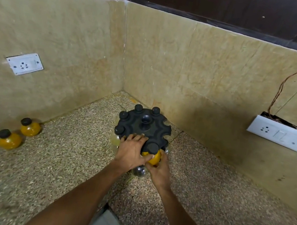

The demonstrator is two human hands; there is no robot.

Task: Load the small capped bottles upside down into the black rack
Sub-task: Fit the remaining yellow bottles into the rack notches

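At the near rim of the round black plastic rack (143, 124), the right hand (160, 172) grips a yellow-filled, black-capped bottle (152, 156); the left hand (131, 153) rests flat on that rim.

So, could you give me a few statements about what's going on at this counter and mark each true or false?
1. Two yellow-filled bottles stand on the counter by the left wall. True.
2. The right hand grips a yellow bottle at the black rack. True.
3. The left hand hangs idle off the counter. False: it rests on the rack.
4. The rack's top is red. False: it is black.
5. Every slot on the rack is filled. False: open notches show on its right side.
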